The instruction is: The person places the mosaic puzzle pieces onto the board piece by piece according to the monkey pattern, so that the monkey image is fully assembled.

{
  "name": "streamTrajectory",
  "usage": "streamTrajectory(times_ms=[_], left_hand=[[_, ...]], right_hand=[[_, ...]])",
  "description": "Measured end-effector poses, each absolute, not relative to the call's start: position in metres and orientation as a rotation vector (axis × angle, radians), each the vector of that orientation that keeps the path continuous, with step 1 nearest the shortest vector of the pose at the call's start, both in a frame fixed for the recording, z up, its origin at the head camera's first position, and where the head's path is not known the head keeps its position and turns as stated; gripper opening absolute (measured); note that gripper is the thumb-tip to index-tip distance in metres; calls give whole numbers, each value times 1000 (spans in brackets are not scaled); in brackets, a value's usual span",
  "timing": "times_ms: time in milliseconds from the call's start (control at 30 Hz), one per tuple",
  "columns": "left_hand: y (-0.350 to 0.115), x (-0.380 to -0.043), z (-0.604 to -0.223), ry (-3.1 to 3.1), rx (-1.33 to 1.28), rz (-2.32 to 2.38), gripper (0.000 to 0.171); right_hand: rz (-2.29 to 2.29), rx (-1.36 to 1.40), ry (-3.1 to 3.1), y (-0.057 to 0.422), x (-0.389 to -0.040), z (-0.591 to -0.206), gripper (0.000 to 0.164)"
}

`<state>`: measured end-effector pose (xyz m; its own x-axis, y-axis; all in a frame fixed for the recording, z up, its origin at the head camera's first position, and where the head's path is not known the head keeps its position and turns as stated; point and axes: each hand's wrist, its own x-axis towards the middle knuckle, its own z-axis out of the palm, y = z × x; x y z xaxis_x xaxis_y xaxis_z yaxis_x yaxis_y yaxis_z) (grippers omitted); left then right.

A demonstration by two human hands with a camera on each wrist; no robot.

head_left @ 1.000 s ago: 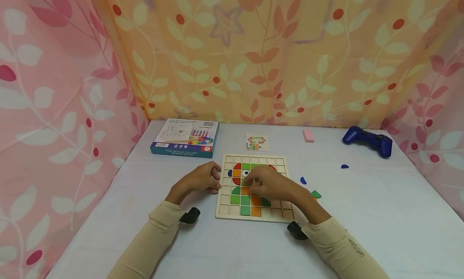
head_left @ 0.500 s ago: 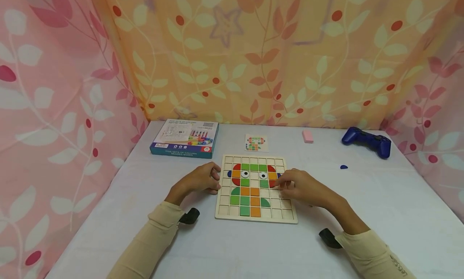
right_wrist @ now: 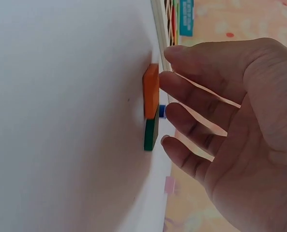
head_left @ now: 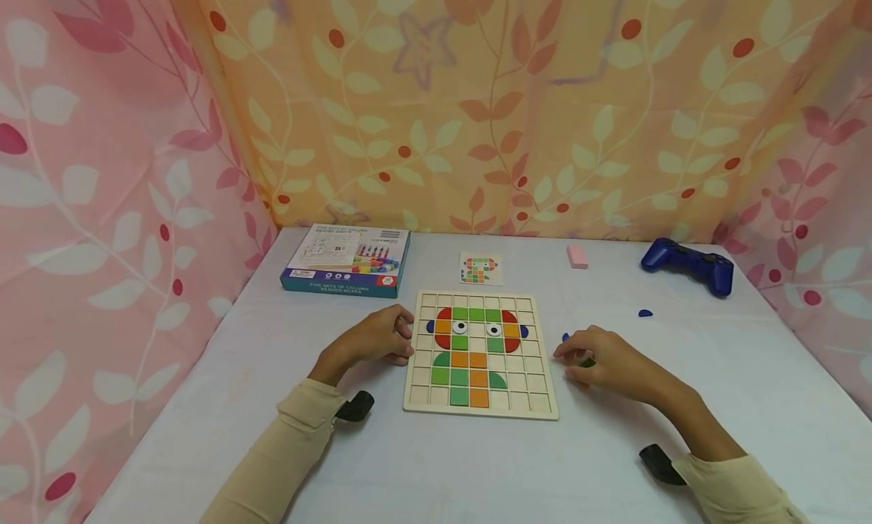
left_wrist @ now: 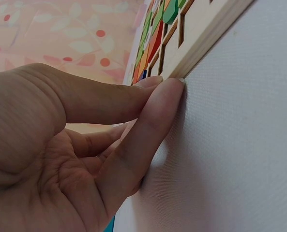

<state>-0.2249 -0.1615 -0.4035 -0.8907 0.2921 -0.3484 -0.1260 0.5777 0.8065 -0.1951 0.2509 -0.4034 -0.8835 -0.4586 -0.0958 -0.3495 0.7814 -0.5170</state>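
Observation:
A square wooden grid board (head_left: 530, 384) bears coloured tiles laid out like a face over a body: red, orange, green and blue pieces plus two eye tiles. At its left edge, my left hand (head_left: 375, 336) holds the rim between thumb and finger, as the left wrist view shows close up. My right hand (head_left: 609, 363) is over the table just right of the board, its fingers slightly bent and apart. Below those fingertips, in the right wrist view, lie an orange piece (right_wrist: 151, 92) and a green piece (right_wrist: 150, 135), with a gap to the hand.
A small picture card (head_left: 481, 268) lies behind the board, with a boxed bead set (head_left: 346, 260) to its left. Farther right are a pink block (head_left: 577, 257), a blue game controller (head_left: 688, 265) and a blue half-round piece (head_left: 645, 313). Another blue piece (head_left: 565, 337) lies beside the right hand.
My right hand has moved right, from over the board to the loose pieces beside it. The eye tiles and the right-side blue piece on the board are uncovered. The left hand stays put.

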Motion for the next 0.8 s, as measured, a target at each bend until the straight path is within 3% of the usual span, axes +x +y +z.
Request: streamTrajectory(times_ms=[800], left_hand=[[-162, -225, -404, 2376, 136, 1247, 58]], right_hand=[[-669, -682, 2757, 283, -178, -400, 33]])
